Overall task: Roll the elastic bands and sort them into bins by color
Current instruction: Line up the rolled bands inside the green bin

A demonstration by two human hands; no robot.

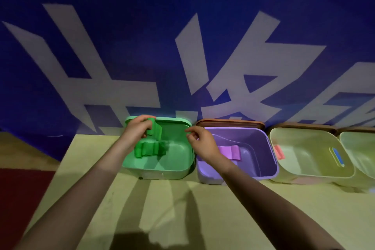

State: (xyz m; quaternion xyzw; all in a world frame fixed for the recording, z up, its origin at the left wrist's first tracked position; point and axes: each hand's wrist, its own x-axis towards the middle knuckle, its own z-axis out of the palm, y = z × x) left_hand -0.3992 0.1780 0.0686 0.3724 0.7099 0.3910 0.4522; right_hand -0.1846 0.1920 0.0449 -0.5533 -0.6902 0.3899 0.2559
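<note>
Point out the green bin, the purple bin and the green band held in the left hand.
green bin (178,154): head view, bare inner floor.
purple bin (255,144): head view, inner back wall.
green band (156,131): head view, flat strip hanging below the left hand (138,128).

Two bare forearms rising from the lower corners of the frame, no sleeves, watch or rings visible. Bare left hand (138,128) and right hand (200,142), ungloved.
</note>
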